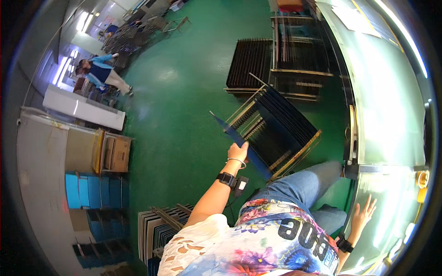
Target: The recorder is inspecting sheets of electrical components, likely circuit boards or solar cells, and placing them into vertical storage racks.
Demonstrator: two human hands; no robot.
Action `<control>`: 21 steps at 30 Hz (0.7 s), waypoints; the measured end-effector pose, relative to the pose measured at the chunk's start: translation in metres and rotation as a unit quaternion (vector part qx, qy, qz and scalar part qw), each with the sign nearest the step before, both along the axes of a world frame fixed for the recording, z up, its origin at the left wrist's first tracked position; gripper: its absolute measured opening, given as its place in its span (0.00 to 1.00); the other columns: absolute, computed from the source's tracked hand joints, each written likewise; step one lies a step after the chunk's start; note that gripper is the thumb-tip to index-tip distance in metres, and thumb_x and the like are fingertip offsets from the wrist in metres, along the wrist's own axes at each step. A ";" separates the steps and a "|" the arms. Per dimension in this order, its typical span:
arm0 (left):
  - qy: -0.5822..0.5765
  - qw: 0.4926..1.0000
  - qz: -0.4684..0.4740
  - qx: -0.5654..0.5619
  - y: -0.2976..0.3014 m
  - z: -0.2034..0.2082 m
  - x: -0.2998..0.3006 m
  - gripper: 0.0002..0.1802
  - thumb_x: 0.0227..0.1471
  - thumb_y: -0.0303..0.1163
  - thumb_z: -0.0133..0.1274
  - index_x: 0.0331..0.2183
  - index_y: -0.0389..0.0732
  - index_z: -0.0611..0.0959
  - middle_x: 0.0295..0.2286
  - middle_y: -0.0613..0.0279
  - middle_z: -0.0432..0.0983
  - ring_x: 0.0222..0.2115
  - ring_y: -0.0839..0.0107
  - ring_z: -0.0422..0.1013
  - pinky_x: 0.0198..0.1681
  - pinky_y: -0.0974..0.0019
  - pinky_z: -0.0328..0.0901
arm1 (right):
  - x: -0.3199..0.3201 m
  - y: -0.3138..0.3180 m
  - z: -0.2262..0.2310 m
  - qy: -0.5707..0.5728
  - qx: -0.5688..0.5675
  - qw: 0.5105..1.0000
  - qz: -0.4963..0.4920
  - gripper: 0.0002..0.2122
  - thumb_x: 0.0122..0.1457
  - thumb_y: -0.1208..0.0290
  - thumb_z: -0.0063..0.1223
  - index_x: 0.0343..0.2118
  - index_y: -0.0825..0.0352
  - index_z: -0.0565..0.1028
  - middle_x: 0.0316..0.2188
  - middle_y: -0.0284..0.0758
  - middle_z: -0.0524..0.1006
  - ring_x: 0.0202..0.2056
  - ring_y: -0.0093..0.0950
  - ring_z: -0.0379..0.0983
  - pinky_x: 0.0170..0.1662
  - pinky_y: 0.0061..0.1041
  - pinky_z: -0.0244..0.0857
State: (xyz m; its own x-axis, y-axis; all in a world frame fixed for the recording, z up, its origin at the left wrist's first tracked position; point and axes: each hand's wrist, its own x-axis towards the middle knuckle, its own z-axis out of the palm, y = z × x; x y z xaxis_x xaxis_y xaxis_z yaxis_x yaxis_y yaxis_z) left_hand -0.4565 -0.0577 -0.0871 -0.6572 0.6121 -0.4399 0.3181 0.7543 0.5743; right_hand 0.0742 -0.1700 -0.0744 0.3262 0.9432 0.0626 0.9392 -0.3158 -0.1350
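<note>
My left hand (238, 152) is closed around the edge of a thin, flat blue panel (258, 164). This panel stands on edge at the near left side of a metal rack (301, 152), tilted outward. Inside the rack, several dark panels (286, 112) stand close together in rows. Over to the right, my right hand (363, 215) has its fingers spread and holds nothing. It is at the long, pale, brightly lit table (386, 198); whether the palm touches the surface I cannot tell.
More slotted racks (251, 64) with dark contents stand beyond, beside the table. A stack of panels (159, 225) is near my left elbow. Blue panels (94, 191) and cardboard boxes (117, 152) line the left wall. A person (105, 73) walks at the far left on the green floor (170, 110).
</note>
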 end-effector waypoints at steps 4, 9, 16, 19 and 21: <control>0.010 0.998 -0.048 -0.043 0.001 -0.001 0.006 0.63 0.32 0.71 0.45 0.51 0.21 0.53 0.47 0.31 0.59 0.49 0.47 0.59 0.52 0.59 0.55 | 0.014 -0.008 -0.013 -0.012 0.009 1.000 0.009 0.29 0.53 0.67 0.47 0.58 0.49 0.51 0.60 0.37 0.46 0.58 0.47 0.44 0.54 0.48 0.44; 0.015 0.994 -0.064 -0.084 -0.019 -0.021 0.002 0.60 0.34 0.70 0.45 0.51 0.24 0.56 0.48 0.36 0.58 0.50 0.50 0.58 0.51 0.59 0.56 | 0.021 -0.010 -0.021 -0.034 0.021 0.999 0.008 0.29 0.53 0.67 0.46 0.58 0.48 0.52 0.60 0.36 0.46 0.57 0.48 0.45 0.54 0.47 0.46; -0.080 0.976 -0.160 -0.127 -0.036 -0.067 0.009 0.37 0.39 0.56 0.52 0.37 0.28 0.75 0.39 0.42 0.70 0.40 0.52 0.69 0.41 0.59 0.63 | 0.035 -0.005 -0.029 -0.023 0.022 0.998 0.046 0.28 0.52 0.68 0.47 0.57 0.52 0.53 0.59 0.41 0.47 0.57 0.49 0.45 0.57 0.42 0.44; -0.115 0.972 -0.161 -0.130 -0.038 -0.112 0.016 0.34 0.39 0.57 0.53 0.29 0.28 0.79 0.31 0.45 0.75 0.32 0.58 0.72 0.35 0.61 0.64 | 0.031 -0.005 -0.023 -0.030 -0.005 0.999 0.025 0.28 0.52 0.68 0.47 0.57 0.54 0.53 0.59 0.42 0.47 0.56 0.49 0.47 0.58 0.40 0.43; -0.103 0.973 -0.166 -0.120 -0.036 -0.135 0.019 0.31 0.40 0.55 0.52 0.29 0.32 0.80 0.28 0.48 0.76 0.30 0.59 0.73 0.34 0.62 0.64 | 0.039 -0.007 -0.029 -0.049 -0.001 0.998 0.045 0.26 0.55 0.64 0.44 0.57 0.53 0.53 0.58 0.45 0.48 0.56 0.49 0.48 0.57 0.40 0.44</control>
State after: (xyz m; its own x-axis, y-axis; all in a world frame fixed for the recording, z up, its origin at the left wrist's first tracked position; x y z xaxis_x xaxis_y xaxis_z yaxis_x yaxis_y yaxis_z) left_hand -0.4371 -0.0935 -0.2221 -0.3238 0.6387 -0.6981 0.4640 0.7501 0.4711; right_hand 0.1130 -0.1771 -0.1036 0.2330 0.9685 0.0876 0.9723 -0.2302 -0.0407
